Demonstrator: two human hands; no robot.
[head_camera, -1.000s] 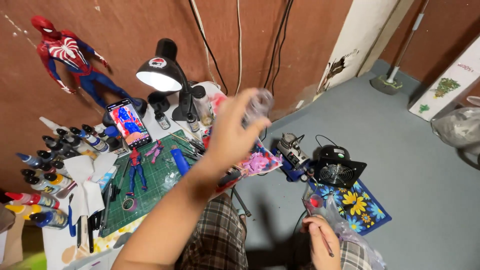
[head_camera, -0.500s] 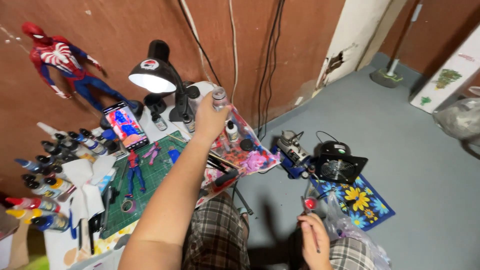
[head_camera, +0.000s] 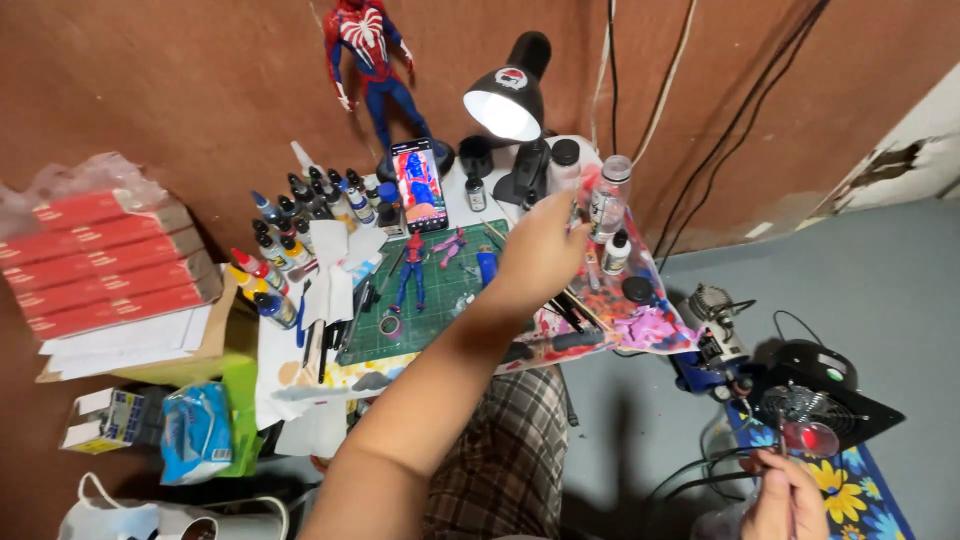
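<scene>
My left hand (head_camera: 540, 250) reaches over the small work table and grips a clear bottle with a pale cap (head_camera: 608, 195), held upright just above the paint-splattered board (head_camera: 650, 325). A small white dropper bottle (head_camera: 615, 250) and a black cap (head_camera: 637, 290) stand right beside it. Low at the right, over the floor, my right hand (head_camera: 785, 500) is closed on a thin airbrush-like tool with a red cup (head_camera: 808, 438).
A lit black desk lamp (head_camera: 510, 95), a phone (head_camera: 420, 185), a green cutting mat (head_camera: 440, 295) with a small red-and-blue figure (head_camera: 412, 265) and several paint bottles (head_camera: 300, 215) crowd the table. Stacked red boxes (head_camera: 110, 260) sit left. A small compressor (head_camera: 712, 315) and black fan (head_camera: 825, 395) are on the floor.
My left hand has brought the clear bottle down from mid-air to the right side of the table. The view has swung left and down. My right hand stays low.
</scene>
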